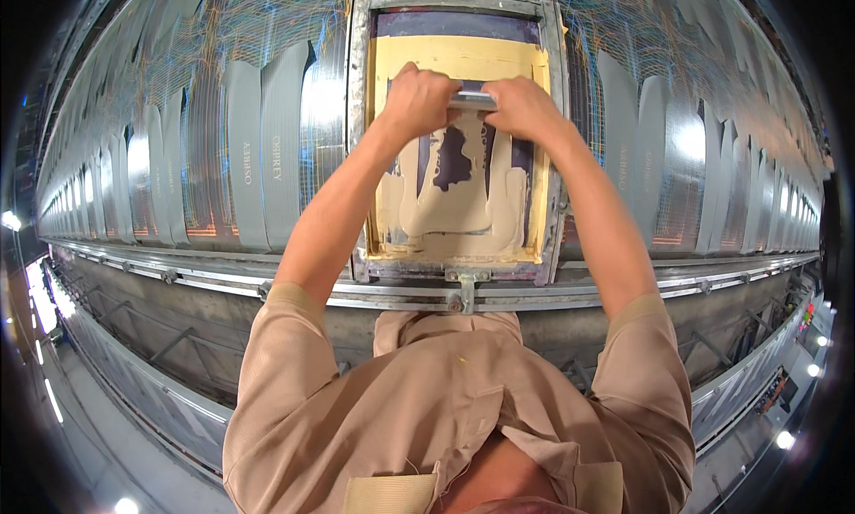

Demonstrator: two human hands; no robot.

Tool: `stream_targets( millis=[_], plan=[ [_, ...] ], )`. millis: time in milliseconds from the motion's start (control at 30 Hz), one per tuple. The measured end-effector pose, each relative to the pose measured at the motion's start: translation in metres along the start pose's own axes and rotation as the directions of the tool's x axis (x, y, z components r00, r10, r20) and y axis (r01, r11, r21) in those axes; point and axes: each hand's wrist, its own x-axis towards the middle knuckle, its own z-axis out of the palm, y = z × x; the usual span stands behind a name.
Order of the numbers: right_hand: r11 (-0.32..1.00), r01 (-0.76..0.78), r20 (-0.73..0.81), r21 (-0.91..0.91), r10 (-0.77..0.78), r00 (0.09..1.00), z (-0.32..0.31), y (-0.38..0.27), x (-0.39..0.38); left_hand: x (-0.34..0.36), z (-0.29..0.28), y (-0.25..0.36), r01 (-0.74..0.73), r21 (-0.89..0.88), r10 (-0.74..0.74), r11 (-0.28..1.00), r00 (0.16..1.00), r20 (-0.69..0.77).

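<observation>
Metal rail across centre, framed screen just above, beige paste inside, left hand and right hand grasping a bar, perhaps a squeegee, at upper centre, grey strips at upper left and upper right.

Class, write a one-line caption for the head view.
Left hand and right hand grip a bar inside a metal frame holding beige paste, grey strips on both sides.

Table: long, glossy, crossed by fine blue and orange lines, reaching far either side of the frame
Rail: metal, along the table's edge on the frame's near side
Left pieces: grey, flat, in a row left of the frame
Right pieces: similar row, right of it
</observation>
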Motion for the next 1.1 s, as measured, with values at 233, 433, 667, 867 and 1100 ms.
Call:
stream_targets(
  millis=[233, 433, 667, 867, 1100],
  plan=[
    [0.992, -0.122, 0.104, 0.028, 0.118, 0.988, -0.021, 0.006, 0.037, 0.036, 0.005, -0.022, 0.042, -0.038, -0.042, 0.998, 0.999, -0.005],
    [0.999, -0.027, 0.024, -0.025, 0.027, 0.999, -0.001, 0.004, 0.015, 0.011, 0.021, -0.013, -0.014, -0.042, 0.010, 0.999, 0.995, -0.098],
    [0.986, 0.129, 0.009, -0.102, -0.129, 0.992, 0.072, -0.058, -0.128, -0.141, 0.035, 0.084, 0.017, -0.082, -0.024, 0.996, 0.996, -0.089],
    [0.995, 0.102, -0.029, -0.020, -0.102, 0.994, 0.082, -0.064, -0.154, -0.161, 0.033, 0.098, 0.006, -0.089, -0.012, 0.996, 0.998, -0.062],
    [0.998, 0.042, 0.061, -0.042, -0.039, 0.997, 0.010, -0.017, -0.032, -0.035, 0.003, 0.027, 0.047, 0.030, -0.048, 0.998, 0.998, 0.048]
  ],
)
